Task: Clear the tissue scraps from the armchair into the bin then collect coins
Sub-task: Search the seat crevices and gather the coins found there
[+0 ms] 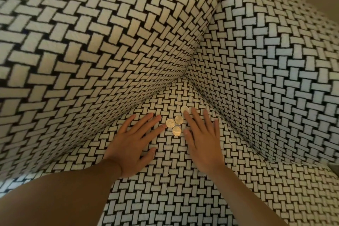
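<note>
Both bare hands lie flat, fingers spread, on the black-and-white basket-weave armchair seat (183,189): left hand (131,145), right hand (202,139). Between their fingertips sit three round golden coins (174,124); a pale round coin (184,109) touches the right index fingertip.

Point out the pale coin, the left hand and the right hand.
pale coin (184,109): head view, centre of its face.
left hand (134,140): head view, back of the hand.
right hand (203,137): head view, back of the hand.

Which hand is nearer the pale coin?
Right. The right hand has its index fingertip touching the pale coin; the left hand lies flat beyond the three gold coins.
</note>
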Demonstrator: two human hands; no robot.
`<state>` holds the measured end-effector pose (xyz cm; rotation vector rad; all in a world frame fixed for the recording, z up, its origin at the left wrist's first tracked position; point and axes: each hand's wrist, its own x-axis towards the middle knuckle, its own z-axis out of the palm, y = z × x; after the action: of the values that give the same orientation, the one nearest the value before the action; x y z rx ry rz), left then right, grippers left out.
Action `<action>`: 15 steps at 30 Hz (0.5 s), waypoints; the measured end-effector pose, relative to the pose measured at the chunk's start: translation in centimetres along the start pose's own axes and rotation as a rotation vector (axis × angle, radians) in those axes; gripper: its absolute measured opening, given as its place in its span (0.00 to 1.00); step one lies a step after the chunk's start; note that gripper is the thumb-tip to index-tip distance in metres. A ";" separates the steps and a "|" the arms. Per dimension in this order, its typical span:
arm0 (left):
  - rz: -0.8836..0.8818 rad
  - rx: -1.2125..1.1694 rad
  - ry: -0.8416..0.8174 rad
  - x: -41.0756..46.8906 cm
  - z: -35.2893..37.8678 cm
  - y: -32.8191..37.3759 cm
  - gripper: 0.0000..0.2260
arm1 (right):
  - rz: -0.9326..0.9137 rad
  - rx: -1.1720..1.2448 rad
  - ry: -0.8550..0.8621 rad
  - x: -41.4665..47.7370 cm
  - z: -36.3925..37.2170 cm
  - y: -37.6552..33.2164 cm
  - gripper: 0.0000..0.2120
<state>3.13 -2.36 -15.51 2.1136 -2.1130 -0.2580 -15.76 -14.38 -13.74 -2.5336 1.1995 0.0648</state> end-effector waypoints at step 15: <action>-0.004 0.012 -0.009 0.0 0.0 -0.1 0.27 | 0.047 0.424 0.110 1.5 -3.6 0.1 0.18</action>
<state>3.24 -2.32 -15.49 2.1271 -2.1215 -0.2568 -15.22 -16.68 -10.61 -2.1609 1.1684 -0.2917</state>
